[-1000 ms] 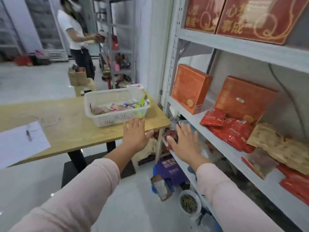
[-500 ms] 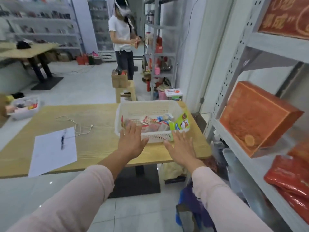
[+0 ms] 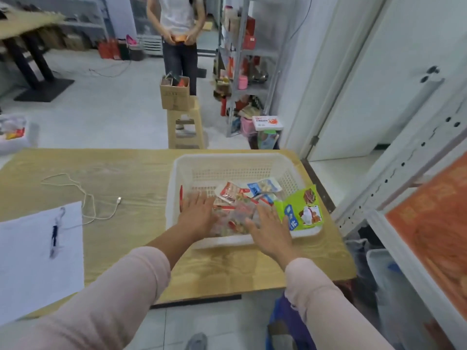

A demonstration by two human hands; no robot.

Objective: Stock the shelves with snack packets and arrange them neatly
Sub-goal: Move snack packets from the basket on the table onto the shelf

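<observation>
Head | L hand [image 3: 197,215], R hand [image 3: 271,229] flat | glossy pkts [image 3: 233,194] | perforated plastic basket [image 3: 227,157]

Both arms wear long pale pink sleeves [image 3: 113,294] (soft, loosely creased fabric) ending just short of the wrists.

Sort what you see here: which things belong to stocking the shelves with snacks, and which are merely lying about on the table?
Belong to the job:
white basket
snack packets inside it
green packet at its right wall
metal shelf
left hand and right hand, open over the packets

Just lying about:
sheet of paper
pen on it
white cable
</observation>
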